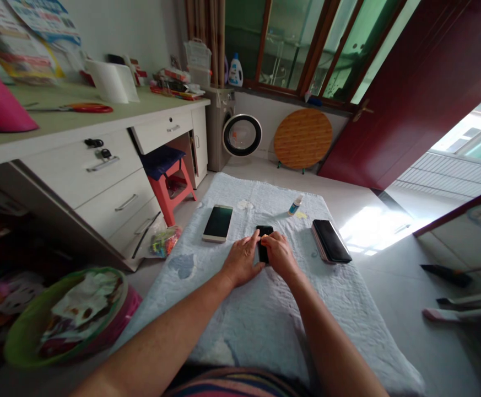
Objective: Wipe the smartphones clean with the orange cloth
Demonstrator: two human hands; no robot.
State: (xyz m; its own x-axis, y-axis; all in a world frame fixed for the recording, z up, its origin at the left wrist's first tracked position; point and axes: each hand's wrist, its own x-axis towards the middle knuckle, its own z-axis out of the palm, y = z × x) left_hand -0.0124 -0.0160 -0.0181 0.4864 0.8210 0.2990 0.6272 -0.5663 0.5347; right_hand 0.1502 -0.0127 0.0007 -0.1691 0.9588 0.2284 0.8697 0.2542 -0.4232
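Both hands, left hand (242,260) and right hand (279,255), flank a small black phone (263,242).

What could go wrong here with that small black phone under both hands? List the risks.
1. Both hands, left hand and right hand, press the small black phone into the soft pale blue mat; it may flex or slide.
2. The small bottle lies close ahead; a reach could knock it.

Both hands — left hand (242,260), right hand (279,255) — touch small black phone (264,242).
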